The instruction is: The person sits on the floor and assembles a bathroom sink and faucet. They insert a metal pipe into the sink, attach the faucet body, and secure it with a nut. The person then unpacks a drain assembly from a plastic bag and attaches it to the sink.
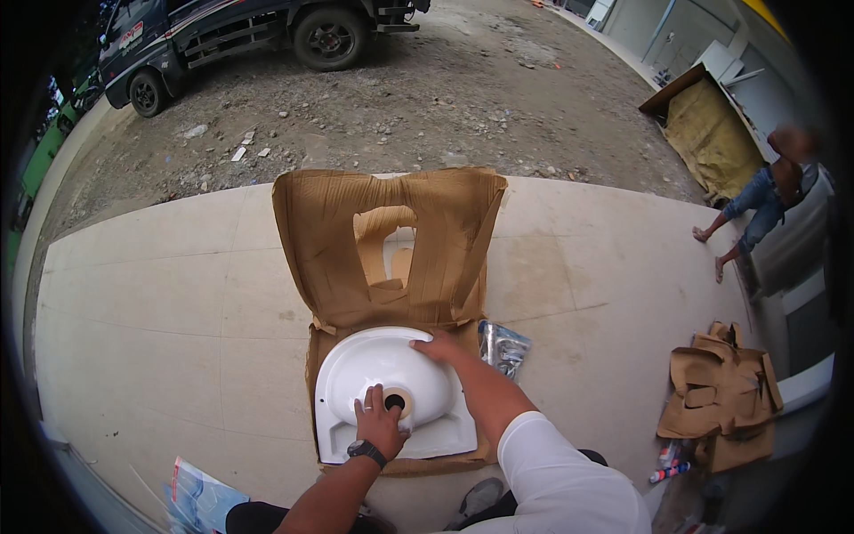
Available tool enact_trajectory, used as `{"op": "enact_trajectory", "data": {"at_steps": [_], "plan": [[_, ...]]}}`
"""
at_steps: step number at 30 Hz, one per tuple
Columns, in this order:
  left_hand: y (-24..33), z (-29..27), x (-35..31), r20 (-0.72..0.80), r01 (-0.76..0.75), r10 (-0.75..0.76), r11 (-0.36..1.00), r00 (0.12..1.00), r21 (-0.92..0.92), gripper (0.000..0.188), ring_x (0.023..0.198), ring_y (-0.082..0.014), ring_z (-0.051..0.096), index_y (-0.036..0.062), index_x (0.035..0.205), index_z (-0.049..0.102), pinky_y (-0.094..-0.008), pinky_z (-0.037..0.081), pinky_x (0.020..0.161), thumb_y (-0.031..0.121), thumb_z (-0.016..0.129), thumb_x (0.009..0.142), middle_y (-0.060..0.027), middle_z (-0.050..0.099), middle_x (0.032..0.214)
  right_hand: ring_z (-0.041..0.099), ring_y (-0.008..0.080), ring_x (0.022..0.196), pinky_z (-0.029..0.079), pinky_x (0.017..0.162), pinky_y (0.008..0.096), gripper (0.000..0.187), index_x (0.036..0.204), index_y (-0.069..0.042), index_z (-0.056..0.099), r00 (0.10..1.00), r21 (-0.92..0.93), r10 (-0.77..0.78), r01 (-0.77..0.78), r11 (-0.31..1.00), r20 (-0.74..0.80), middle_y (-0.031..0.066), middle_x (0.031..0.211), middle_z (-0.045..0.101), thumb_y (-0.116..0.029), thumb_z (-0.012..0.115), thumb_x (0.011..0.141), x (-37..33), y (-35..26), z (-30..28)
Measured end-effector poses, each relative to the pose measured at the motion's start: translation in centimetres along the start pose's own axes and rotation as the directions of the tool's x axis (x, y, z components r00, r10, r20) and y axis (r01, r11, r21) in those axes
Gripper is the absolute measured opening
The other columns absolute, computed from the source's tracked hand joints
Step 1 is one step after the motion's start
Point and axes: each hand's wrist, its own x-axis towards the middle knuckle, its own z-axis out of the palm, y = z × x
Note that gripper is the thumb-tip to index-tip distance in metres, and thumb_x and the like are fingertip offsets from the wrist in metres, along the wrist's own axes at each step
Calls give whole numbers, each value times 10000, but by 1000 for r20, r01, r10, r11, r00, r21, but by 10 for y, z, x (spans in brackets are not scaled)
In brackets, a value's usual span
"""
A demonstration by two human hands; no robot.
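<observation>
A white ceramic wash basin point(351, 378) lies underside up in the bottom of an opened brown cardboard box point(325, 231). Around its dark drain hole runs a tan ring. My left hand point(381, 429), wearing a ring and a black watch, rests on the basin beside that hole, fingers spread and the thumb close to the opening. My right hand point(434, 346) holds the basin's far right rim; some of its fingers are hidden. Just right of the box lies a clear plastic bag point(503, 349) with shiny metal fittings inside.
Pale tiles point(142, 329) surround the box, with rough gravel ground beyond. Flattened cardboard point(722, 392) lies at the right, and a blue-and-white plastic package point(206, 497) lower left. A truck point(258, 36) stands at the back; another person point(774, 191) is at the far right.
</observation>
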Motion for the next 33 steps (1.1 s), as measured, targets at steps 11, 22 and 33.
{"op": "enact_trajectory", "data": {"at_steps": [11, 22, 33], "plan": [[6, 19, -43, -117, -10, 10, 1000, 993, -6, 531, 1481, -480, 292, 102, 1044, 729, -706, 265, 1153, 366, 937, 633, -270, 332, 1549, 475, 393, 1442, 382, 1183, 434, 1151, 1489, 87, 492, 943, -129, -49, 97, 987, 330, 312, 1512, 508, -761, 754, 756, 22, -19, -15], [63, -28, -138, 108, 324, -354, 636, 929, -700, 409, 1150, -338, 593, 53, 1181, 661, -503, 471, 975, 292, 797, 877, -158, 602, 1278, 732, 279, 1019, 565, 918, 351, 839, 1247, 50, 697, 854, 142, -234, 189, 972, 464, 194, 1146, 749, -483, 948, 650, -103, -66, -77], [74, -23, -168, 559, 196, -208, -792, 803, -577, 632, 1353, -382, 502, 34, 1456, 339, -489, 468, 1132, 361, 660, 1021, -240, 396, 1476, 739, 282, 969, 574, 891, 364, 762, 1168, 39, 734, 900, 206, -326, 274, 939, 288, 189, 1086, 763, -435, 952, 612, -199, -54, -68]]}}
